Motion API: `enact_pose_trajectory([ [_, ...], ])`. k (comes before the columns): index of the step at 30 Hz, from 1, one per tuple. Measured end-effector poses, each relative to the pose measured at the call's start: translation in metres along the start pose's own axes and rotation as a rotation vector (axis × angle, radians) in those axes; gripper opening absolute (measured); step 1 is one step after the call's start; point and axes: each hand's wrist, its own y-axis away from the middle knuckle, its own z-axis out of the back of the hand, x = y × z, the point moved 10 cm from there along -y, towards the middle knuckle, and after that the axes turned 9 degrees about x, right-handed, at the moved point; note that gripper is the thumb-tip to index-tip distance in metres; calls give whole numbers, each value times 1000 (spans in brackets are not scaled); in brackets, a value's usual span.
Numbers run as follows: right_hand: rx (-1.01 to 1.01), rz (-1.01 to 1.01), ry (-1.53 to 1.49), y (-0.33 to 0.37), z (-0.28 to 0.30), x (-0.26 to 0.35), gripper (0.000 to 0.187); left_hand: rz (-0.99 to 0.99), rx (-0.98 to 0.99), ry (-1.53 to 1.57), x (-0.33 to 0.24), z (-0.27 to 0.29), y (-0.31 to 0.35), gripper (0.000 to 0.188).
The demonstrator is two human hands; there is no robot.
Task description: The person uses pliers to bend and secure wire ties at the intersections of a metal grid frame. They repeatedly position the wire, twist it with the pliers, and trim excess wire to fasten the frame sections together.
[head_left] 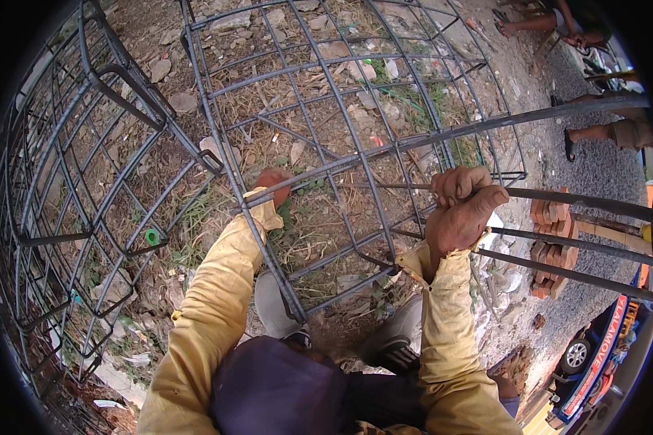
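A grid-like cage of tied steel rebar (359,151) stands in front of me, over stony ground. My right hand (461,210), at the cage's right side, is closed round a steel bar (573,201) that runs out to the right, its thumb lying across the top. My left hand (274,187) is low at the cage's left edge, behind a bar that crosses in front of it. Its fingers are hidden, so its grip does not show. A long thick bar (530,118) slants across the cage above both hands.
A second rebar cage (125,103) stands at the left, with a green ring (152,237) by it. More bars jut out right, over stacked bricks (555,268). Other people's legs (591,135) show at upper right. A vehicle (595,362) is at lower right.
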Motion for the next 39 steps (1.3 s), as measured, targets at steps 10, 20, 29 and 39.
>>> enact_pose_trajectory([
  [10, -5, -158, 100, -18, -6, -7, 64, 72, 41, 468, 22, -3, 4, 20],
  [20, -43, -195, 66, -26, -7, -13, 65, 20, -31, 884, 58, -22, -1, 7],
  [29, 0, -182, 112, -26, -3, -10, 65, 234, 114, 327, -24, 18, 19, 24],
  [39, 3, -211, 108, -28, -11, -10, 65, 148, 169, 82, -5, -4, 26, 45],
])
